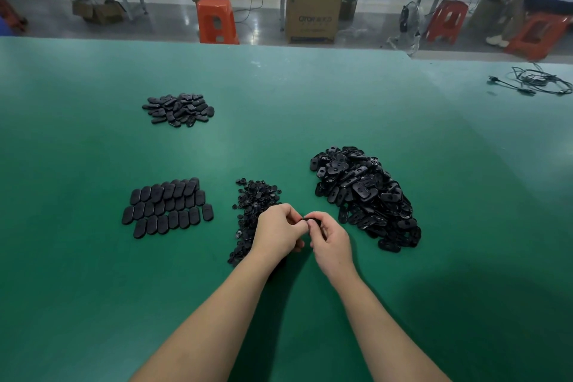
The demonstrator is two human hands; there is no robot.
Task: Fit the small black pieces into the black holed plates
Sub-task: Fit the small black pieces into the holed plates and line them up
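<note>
My left hand (277,232) and my right hand (330,240) meet above the green table, fingers curled. Between their fingertips sits one black holed plate (311,221), pinched by my right hand; my left fingertips touch its left end. Whether a small piece is in my left fingers is hidden. A heap of small black pieces (255,201) lies just behind and under my left hand. A big pile of black holed plates (362,195) lies to the right of my right hand.
Flat black plates (167,208) lie in neat rows on the left. Another loose pile of black plates (179,109) sits further back left. Black cables (539,82) lie at the table's far right. Orange stools and cardboard boxes stand on the floor beyond the table's far edge.
</note>
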